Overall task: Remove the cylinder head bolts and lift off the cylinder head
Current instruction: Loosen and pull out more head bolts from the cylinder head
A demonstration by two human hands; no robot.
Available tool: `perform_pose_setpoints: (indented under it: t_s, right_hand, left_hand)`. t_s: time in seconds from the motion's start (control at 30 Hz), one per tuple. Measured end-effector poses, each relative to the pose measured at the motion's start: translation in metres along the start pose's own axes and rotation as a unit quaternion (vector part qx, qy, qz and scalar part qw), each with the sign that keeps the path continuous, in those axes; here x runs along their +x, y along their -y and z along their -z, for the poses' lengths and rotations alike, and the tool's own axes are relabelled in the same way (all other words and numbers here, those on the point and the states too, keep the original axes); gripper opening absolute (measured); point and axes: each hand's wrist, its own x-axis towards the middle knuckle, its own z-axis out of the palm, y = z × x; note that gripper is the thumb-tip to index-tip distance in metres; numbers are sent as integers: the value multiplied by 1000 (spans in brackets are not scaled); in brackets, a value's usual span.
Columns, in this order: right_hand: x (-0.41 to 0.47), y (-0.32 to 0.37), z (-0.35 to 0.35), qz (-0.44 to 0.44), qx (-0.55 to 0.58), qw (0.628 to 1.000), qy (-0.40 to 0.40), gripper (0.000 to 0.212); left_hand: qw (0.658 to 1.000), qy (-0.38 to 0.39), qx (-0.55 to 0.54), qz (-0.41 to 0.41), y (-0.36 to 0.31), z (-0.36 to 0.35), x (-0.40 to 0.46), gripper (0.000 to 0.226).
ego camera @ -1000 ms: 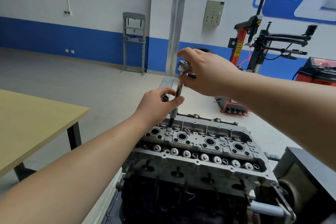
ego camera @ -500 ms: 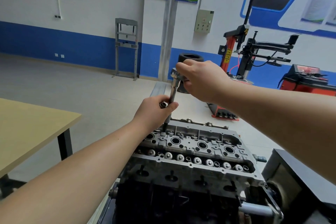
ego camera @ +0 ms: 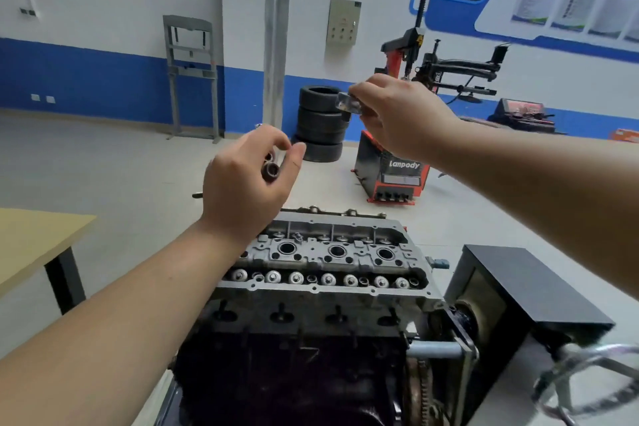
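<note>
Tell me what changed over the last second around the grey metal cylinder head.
Both hands came up off the grey metal cylinder head. The right hand lifted the shiny ratchet head it grips, and the long extension bar no longer reaches down into the head. The left hand rose too, keeping its hold on a dark cylindrical socket. The cylinder head stayed seated on the engine block.

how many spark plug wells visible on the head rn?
3: large round wells in a row down the middle of the cylinder head, at left, centre and right. The left forearm may hide a fourth.
</note>
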Motion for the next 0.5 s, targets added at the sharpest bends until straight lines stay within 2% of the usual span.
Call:
perform_pose_setpoints:
  t_s: [0.07,0.2,0.33,0.5]
  right_hand:
    - [-24,-17,-8,-53,10,998,36,26]
    - [-80,-54,-30,-181,59,979,76,16]
    - [-148,-95,-59,-276,120,940,159,14]
    - [-222,-128,-106,-332,193,891,242,25]
  left_hand:
    - [995,57,-46,-65,-28,-11,6,25]
    - [973,198,-121,-4,-67,-42,0,24]
    - [945,310,-94,51,-73,-77,-27,28]
    - [921,382,-29,74,-70,-107,-59,29]
